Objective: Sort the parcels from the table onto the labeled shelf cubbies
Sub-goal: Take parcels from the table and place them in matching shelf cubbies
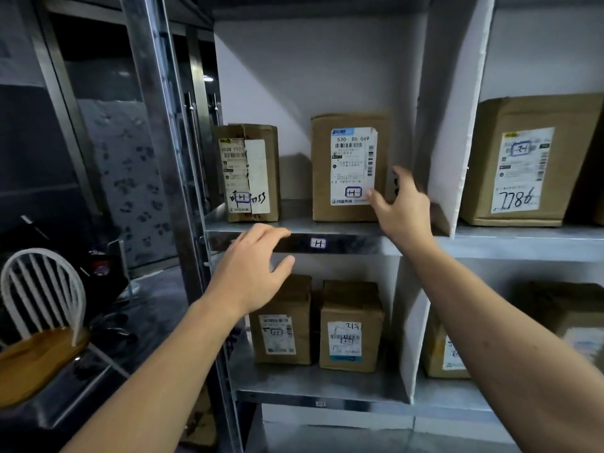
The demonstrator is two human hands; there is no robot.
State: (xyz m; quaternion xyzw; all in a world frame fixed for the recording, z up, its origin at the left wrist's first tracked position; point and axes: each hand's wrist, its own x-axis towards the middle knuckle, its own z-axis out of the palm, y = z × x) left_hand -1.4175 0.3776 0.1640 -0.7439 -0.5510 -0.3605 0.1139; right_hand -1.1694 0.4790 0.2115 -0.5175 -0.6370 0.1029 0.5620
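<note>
Steel shelf (343, 228) holds a boxy cardboard parcel (322, 178); left hand (251, 269) and right hand (403, 207) spread fingers, gripping nothing.

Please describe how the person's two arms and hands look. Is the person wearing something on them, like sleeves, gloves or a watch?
Both are bare. The left hand and right hand have no gloves, and no ring shows. The left forearm and right forearm carry no sleeve, watch or band, as far as the picture's edge.
</note>
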